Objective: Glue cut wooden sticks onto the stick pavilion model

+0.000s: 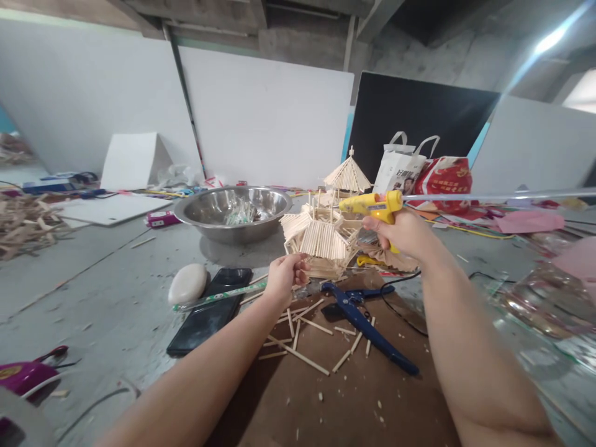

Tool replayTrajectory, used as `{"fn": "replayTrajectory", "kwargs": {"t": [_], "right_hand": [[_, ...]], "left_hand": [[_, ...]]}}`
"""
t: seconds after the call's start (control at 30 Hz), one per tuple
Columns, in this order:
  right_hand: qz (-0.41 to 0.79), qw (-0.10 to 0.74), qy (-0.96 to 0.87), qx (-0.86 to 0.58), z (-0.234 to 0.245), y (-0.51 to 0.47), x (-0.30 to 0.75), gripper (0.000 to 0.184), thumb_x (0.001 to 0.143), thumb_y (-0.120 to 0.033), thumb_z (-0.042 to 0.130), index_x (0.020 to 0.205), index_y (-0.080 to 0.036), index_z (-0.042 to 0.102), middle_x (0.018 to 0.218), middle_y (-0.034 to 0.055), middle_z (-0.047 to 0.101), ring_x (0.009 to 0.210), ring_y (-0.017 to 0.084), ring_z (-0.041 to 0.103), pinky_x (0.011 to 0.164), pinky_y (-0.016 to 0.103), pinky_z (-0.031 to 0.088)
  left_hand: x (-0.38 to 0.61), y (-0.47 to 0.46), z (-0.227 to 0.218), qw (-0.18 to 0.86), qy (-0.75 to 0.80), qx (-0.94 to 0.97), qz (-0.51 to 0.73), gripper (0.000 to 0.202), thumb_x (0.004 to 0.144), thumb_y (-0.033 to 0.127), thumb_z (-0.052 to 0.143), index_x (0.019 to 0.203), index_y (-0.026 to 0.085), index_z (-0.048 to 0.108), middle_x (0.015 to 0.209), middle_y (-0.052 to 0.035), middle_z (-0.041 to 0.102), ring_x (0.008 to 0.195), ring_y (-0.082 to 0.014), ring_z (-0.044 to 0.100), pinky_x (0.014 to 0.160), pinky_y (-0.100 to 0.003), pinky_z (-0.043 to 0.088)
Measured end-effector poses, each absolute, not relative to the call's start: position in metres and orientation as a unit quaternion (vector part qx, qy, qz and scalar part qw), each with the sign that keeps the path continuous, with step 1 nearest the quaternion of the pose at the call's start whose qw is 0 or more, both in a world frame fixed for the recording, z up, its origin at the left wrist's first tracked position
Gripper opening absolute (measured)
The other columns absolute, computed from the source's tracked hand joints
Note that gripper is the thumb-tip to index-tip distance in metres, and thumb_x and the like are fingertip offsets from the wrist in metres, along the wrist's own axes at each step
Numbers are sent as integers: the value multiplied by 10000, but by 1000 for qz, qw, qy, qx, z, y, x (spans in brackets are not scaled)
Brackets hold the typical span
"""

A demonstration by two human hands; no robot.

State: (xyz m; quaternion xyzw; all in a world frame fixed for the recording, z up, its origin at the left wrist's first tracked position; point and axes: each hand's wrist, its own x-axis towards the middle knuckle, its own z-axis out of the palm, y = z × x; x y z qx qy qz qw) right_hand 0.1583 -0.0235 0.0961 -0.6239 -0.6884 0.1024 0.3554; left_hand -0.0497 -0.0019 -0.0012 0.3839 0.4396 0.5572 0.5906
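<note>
Stick pavilion (322, 241) by the brown board's (347, 403) far edge, just beyond my left fingers (299, 266), their grip unclear, right fingers (379, 231) clamped round a glue gun (367, 203)

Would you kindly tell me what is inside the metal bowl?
The metal bowl holds a clump of clear, greenish plastic-looking pieces; whatever lies beneath them cannot be seen.

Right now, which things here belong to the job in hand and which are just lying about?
Part of the job, it seems: glue gun in right hand; wooden model by left hand; loose sticks; blue cutter.

Seemingly lying about: phone; white bag; red bag.
</note>
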Motion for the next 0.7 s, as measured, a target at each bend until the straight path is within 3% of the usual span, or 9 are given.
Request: {"fn": "replayTrajectory", "kwargs": {"t": [0.23, 0.37, 0.7], "right_hand": [[262, 433, -609, -611, 72, 18, 197, 318, 661, -478, 554, 701, -165, 510, 473, -27, 514, 315, 61, 419, 322, 193, 339], [390, 473, -490, -620, 52, 16, 217, 298, 628, -424, 617, 697, -171, 476, 415, -55, 458, 320, 55, 413, 308, 169, 352], [461, 485, -413, -618, 11, -12, 240, 292, 691, -470, 526, 705, -190, 443, 449, -52, 463, 336, 73, 440, 354, 213, 435]], "left_hand": [[-51, -4, 1, 566, 495, 420, 508, 152, 549, 169, 495, 680, 108, 540, 477, 10, 512, 293, -70, 395, 301, -200, 280], [-58, -9, -1, 528, 531, 458, 480, 123, 564, 154, 479, 668, 135, 542, 478, 24, 514, 292, -63, 402, 313, -190, 294], [-78, -28, -16, 366, 587, 605, 394, 142, 551, 142, 488, 623, 188, 601, 494, 22, 563, 375, -93, 454, 400, -196, 333]]}}
